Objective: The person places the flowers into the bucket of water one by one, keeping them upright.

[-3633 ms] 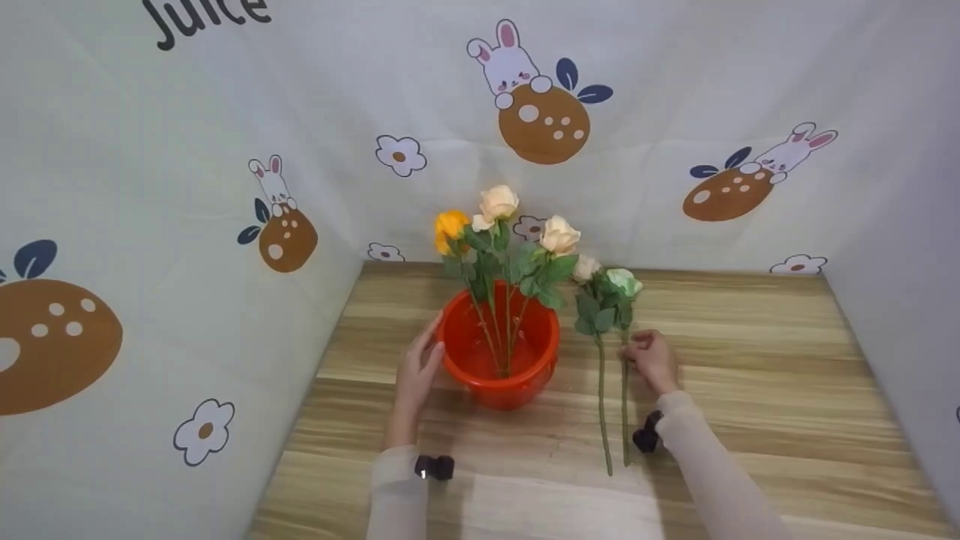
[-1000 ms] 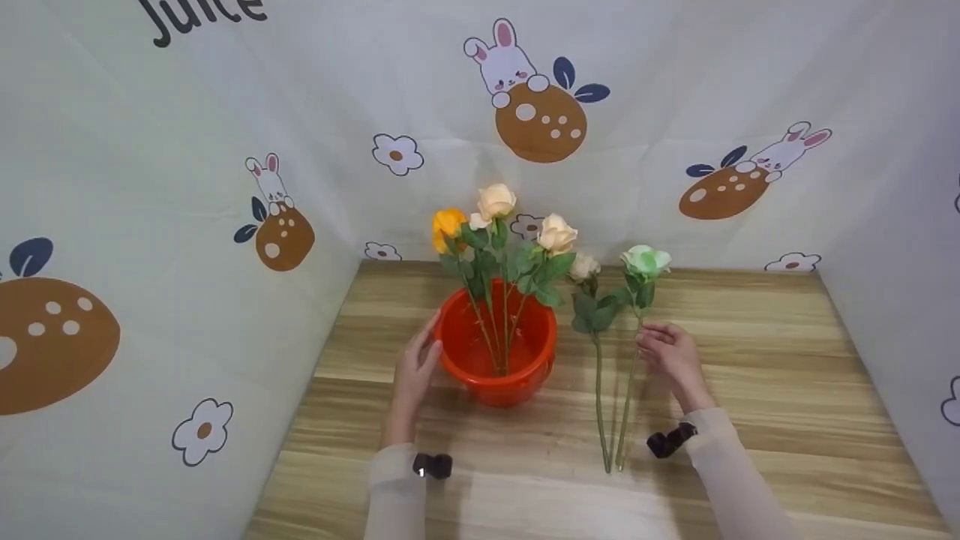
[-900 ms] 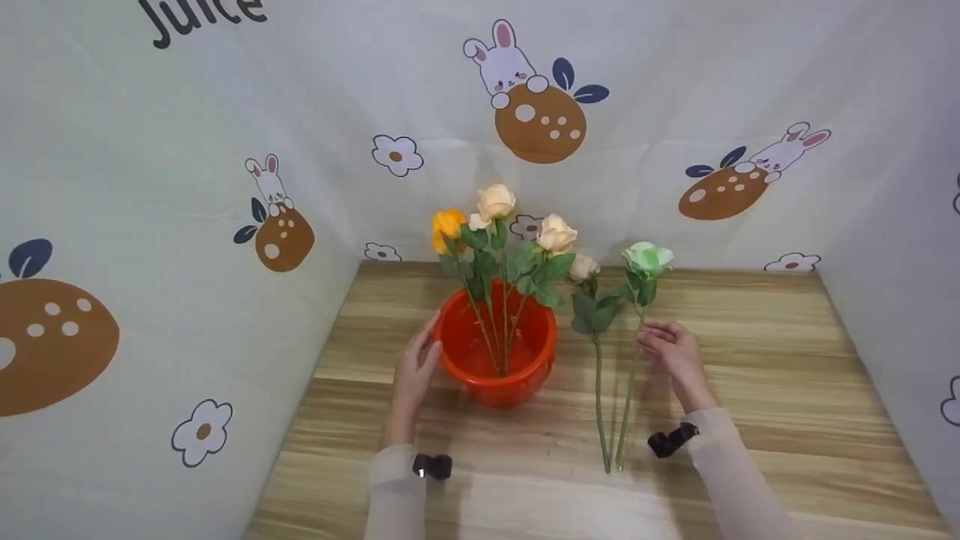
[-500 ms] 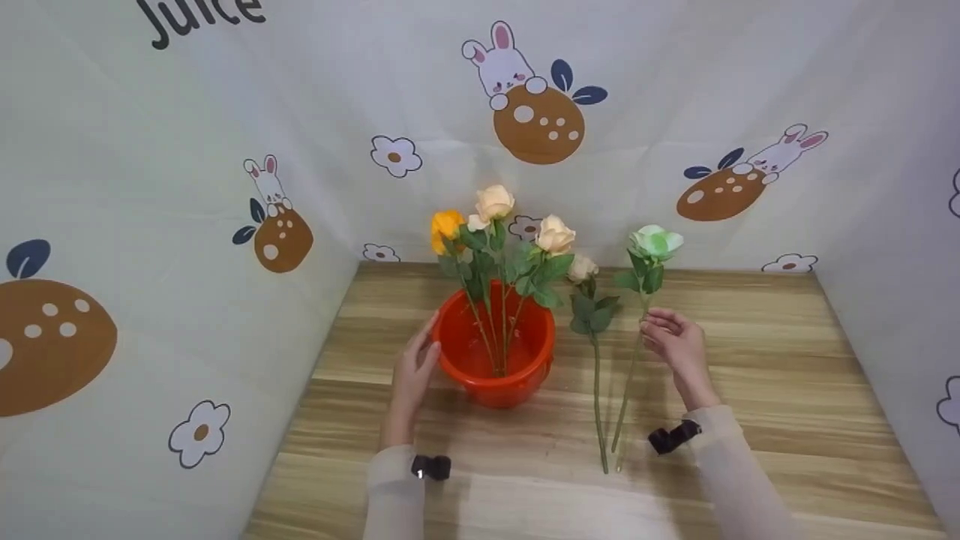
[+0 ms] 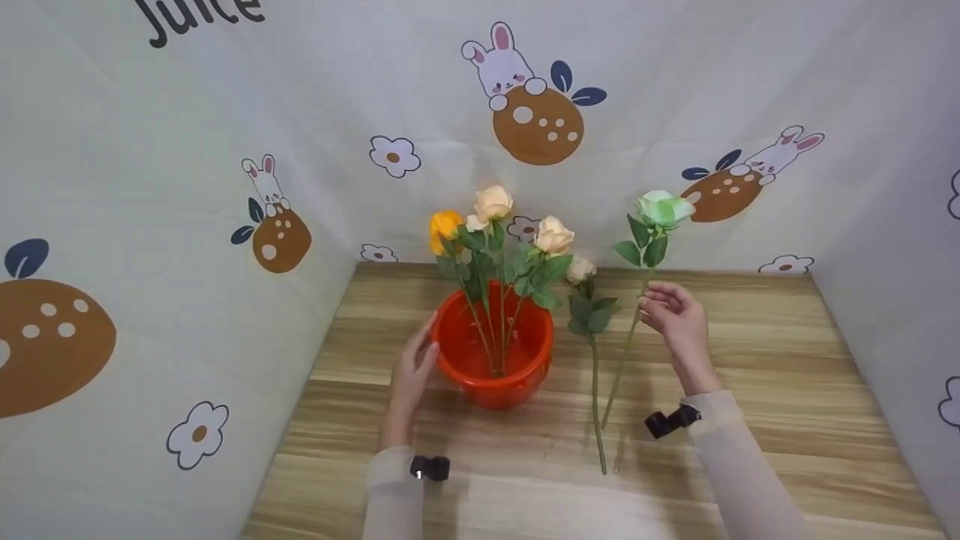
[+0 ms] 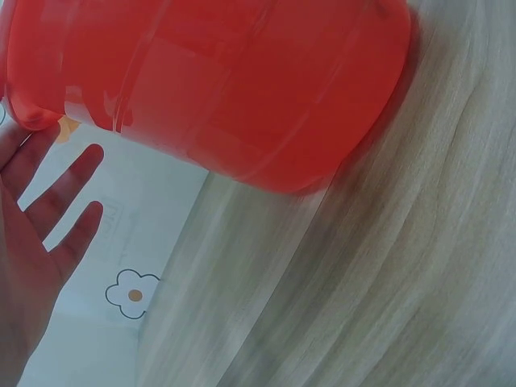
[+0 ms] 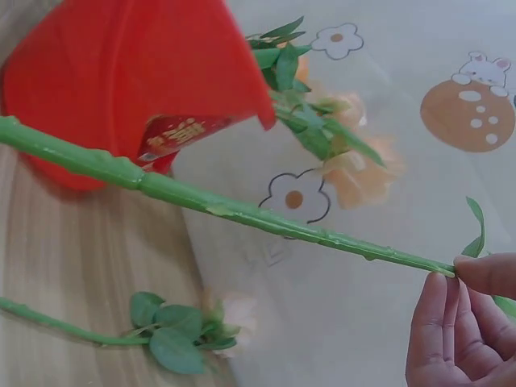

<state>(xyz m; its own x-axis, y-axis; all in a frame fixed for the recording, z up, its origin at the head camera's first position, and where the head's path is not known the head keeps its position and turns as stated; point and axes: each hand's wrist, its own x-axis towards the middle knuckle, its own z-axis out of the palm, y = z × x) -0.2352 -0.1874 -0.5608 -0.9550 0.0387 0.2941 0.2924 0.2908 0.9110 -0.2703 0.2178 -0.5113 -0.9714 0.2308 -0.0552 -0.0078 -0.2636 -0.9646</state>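
My right hand pinches the stem of a pale green artificial rose between thumb and fingertips. The rose is raised off the table, its stem slanting down to the left; the right wrist view shows this stem up close. With straight fingers, my left hand touches the rim of a red bucket on its left side. In the left wrist view those fingers lie against the rim. Inside the bucket stand an orange flower and peach roses. A pale pink rose lies right of the bucket.
The wood-grain table is bounded at the back and sides by a pale cloth printed with rabbits and flowers. Each sleeve carries a small black wrist camera, the left and the right.
My right hand has lifted the green rose off the table, moving it up and slightly right, away from the pink rose. The left hand stays at the bucket's rim.
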